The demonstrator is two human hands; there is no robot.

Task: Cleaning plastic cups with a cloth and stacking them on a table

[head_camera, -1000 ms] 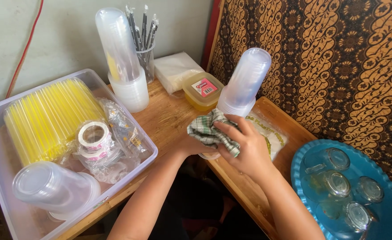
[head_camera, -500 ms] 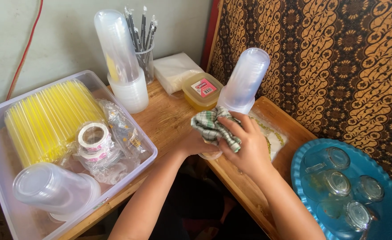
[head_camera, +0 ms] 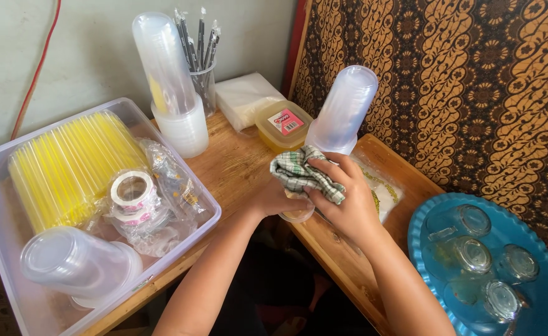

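I see my right hand (head_camera: 343, 202) pinching a checked cloth (head_camera: 302, 174) against a small glass (head_camera: 297, 214) clasped by my left hand (head_camera: 273, 200) above the desk (head_camera: 230, 165).

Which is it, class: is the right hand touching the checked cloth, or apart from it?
Touching. The head view shows the right hand with its fingers pressed over the checked cloth, which is bunched against a small glass held by the left hand.

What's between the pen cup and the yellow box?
In the head view, a white napkin stack lies between the pen cup and the yellow box.
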